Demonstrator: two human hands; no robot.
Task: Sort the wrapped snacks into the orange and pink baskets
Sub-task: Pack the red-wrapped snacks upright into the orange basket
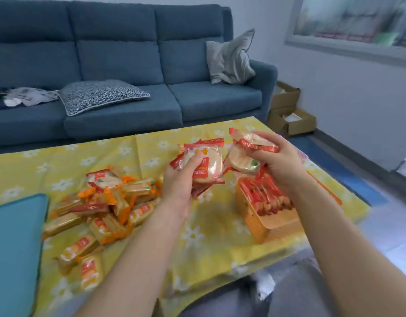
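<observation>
The person holds red-wrapped round rice crackers in both hands, raised above the table. The left hand point(179, 186) grips a small stack of red-wrapped packets point(202, 163) from below, thumb pressed across the front of the top one. The right hand point(279, 161) clasps another bunch of the same crackers point(245, 154), fingers curled over the top packet and others tucked beneath the palm. The two bunches sit just beside each other, nearly touching at their edges.

Directly below the right hand stands the orange basket point(270, 223), already holding a row of red-wrapped packets point(263, 197) standing on edge. A sliver of pale pink point(303, 156) shows behind the right wrist; whether it is the pink basket cannot be told.

To the left of the left forearm lies a loose pile of snacks point(106, 202) on the table, mostly orange-wrapped rectangular wafers with a few red-wrapped packets mixed in. Several stray packets lie nearer the table's front edge.

The table is covered with a yellow cloth printed with white daisies point(211, 248). A teal cushion-like shape point(14, 248) overlaps its left side. Beyond the table stands a blue sofa point(119, 53) with a patterned cushion point(99, 94) lying flat and a grey cushion point(229, 58) propped in its corner. Open cardboard boxes point(289, 113) sit on the floor beside the sofa's arm.
</observation>
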